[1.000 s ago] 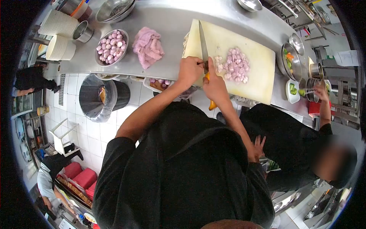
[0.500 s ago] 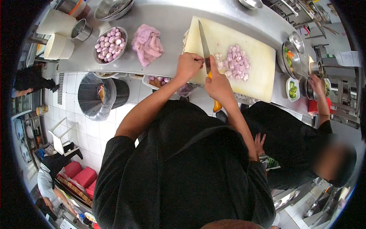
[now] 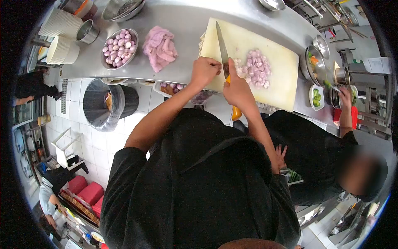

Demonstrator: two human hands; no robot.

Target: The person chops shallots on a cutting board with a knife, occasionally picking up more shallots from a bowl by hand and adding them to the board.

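My right hand (image 3: 238,92) is wrapped around the yellow handle of a kitchen knife (image 3: 222,43), whose long blade points away from me over the cutting board (image 3: 284,70). Just left of the blade is my left hand (image 3: 205,71), its fingers curled in a pinch at the board's near left edge. Whatever those fingertips hold is too small or hidden to name. To the right of the knife, a pile of peeled, cut shallots (image 3: 257,68) lies on the board, with a few paler pieces beside it.
Left on the steel counter (image 3: 182,25) are a pink cloth (image 3: 160,48) and a bowl of whole shallots (image 3: 119,49). A lined bin (image 3: 97,106) stands on the floor. At right, a co-worker's hand (image 3: 344,98) is near a metal bowl (image 3: 307,68) and a white dish of green vegetables (image 3: 317,98).
My hands and the knife stay nearly in place. The co-worker's hand at right has shifted slightly, and something green now shows by its fingers.
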